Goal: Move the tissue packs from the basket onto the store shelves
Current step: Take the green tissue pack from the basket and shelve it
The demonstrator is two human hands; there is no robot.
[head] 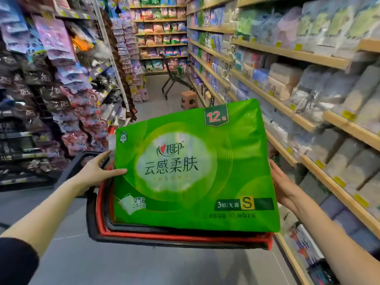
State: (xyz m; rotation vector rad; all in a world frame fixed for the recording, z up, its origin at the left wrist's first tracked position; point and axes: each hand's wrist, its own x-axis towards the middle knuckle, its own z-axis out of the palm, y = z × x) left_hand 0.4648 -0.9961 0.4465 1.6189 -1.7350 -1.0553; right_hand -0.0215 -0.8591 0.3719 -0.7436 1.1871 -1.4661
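Note:
A large green tissue pack (191, 167) with white lettering is held flat-side up just above the red and black basket (164, 236). My left hand (96, 171) grips the pack's left edge, thumb on top. Along the pack's right edge lies my right hand (282, 186), pressed against that side. The basket's inside is hidden under the pack. On the right run the wooden store shelves (287, 109), stocked with pale tissue packs.
Hanging packets fill the racks on the left (61, 83). Down the aisle stand a shopping cart (174, 77) and a small stool (189, 99). More stocked shelves close the far end. Grey floor runs between the two sides.

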